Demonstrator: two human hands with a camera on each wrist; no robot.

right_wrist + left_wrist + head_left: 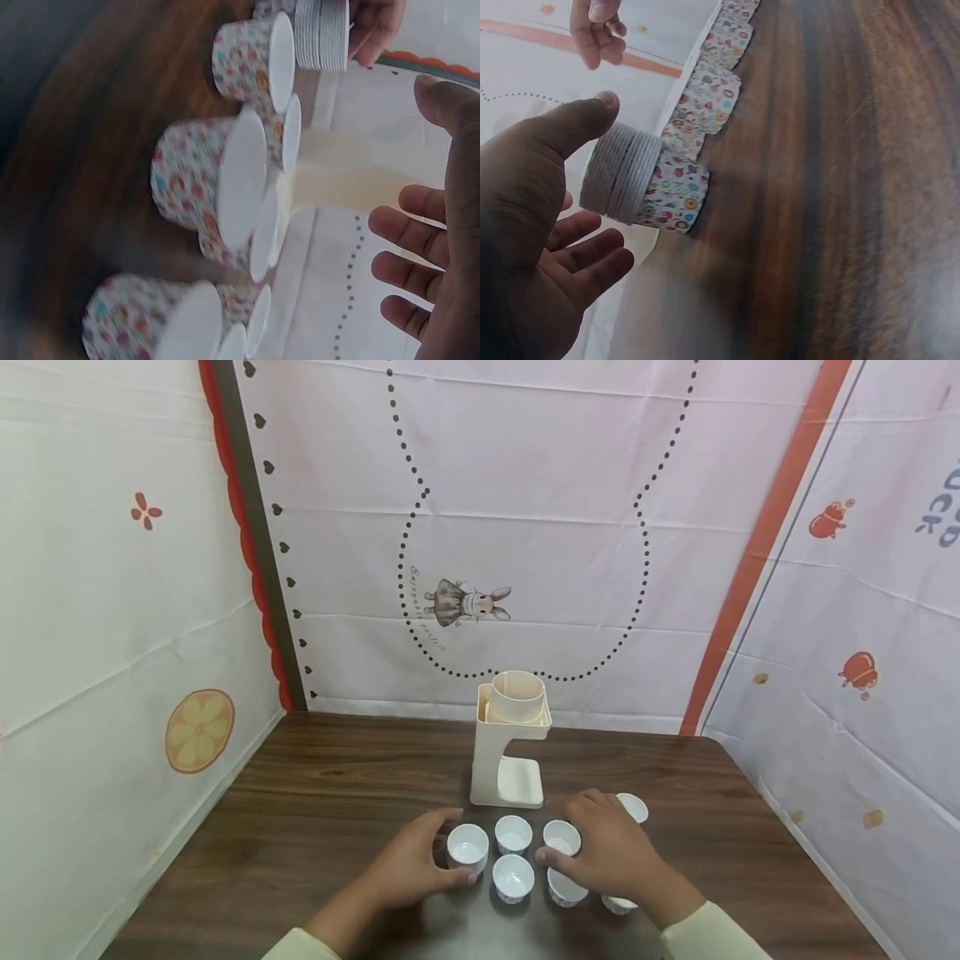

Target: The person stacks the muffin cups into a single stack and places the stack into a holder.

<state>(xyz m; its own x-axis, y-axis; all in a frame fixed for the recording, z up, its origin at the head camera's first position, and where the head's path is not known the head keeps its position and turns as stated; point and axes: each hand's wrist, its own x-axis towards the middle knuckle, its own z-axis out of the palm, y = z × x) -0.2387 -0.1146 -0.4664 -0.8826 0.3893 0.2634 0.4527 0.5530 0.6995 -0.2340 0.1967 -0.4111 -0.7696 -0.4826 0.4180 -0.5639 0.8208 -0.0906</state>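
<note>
Cups point(513, 878), apparently mid-arrangement: left hand point(412, 864), loosely spread, brackets a stack point(641, 180) without visible grip; right hand point(611, 847), fingers parted, empty. Next likely needs a pinch.

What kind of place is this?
Maybe a small booth set up for tabletop activities, though I can't be sure. Printed sheets hang around three sides of a brown table, which holds cups and a cream stand.
</note>
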